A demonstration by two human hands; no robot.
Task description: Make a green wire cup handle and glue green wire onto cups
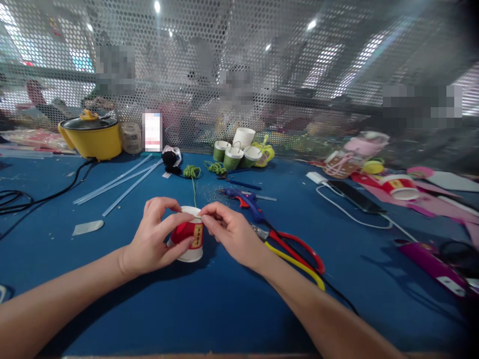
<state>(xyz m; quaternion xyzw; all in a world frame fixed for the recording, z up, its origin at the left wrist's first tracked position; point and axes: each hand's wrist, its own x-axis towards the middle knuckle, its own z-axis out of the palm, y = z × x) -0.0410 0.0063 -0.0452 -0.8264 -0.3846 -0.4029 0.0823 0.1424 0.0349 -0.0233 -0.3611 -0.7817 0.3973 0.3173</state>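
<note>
A red and white paper cup [186, 253] stands upside down on the blue table in front of me, a gold label with dark characters on its side. My left hand [159, 234] is closed round the cup, thumb low on its side and fingers at its top edge. Green yarn [194, 192] runs from a small wound bundle [192, 172] to the top of the cup. At that top edge, my right hand [228, 232] pinches what looks like the yarn's end; the fingertips partly hide it. Both hands' fingertips almost meet there.
Right of my hands lie a blue glue gun [249, 202] and red-and-yellow-handled scissors [299, 249]. Behind are green-wrapped cups [234, 157], glue sticks [125, 182] and a yellow electric pot [92, 139]. A phone [354, 195] and a purple power strip [430, 264] are at right.
</note>
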